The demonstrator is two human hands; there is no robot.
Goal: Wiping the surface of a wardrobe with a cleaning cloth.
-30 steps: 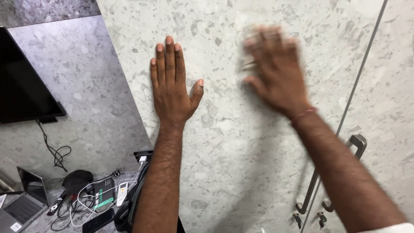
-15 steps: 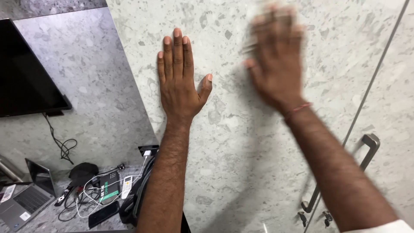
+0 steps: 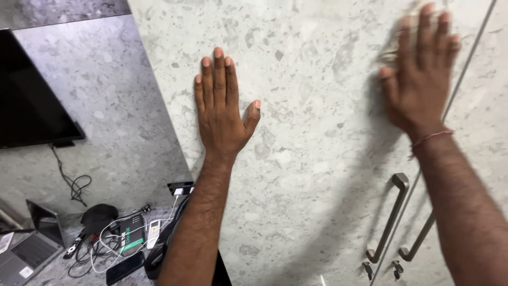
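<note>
Our right hand (image 3: 420, 79) has slid up and rightward across the cabinet door (image 3: 317, 159).
It presses a pale cloth (image 3: 394, 50) flat; our left hand (image 3: 222, 114) rests open-palmed, holding nothing, well left of it.

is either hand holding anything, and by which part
The right hand presses a pale cloth flat against the cabinet door under its palm and fingers. The left hand holds nothing.

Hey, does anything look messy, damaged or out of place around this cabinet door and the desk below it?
The door looks sound: no crack or stain shows. The left hand lies flat on it; the right hand presses a pale cloth near the seam. Only the desk is untidy, with tangled cables among small devices.
</note>
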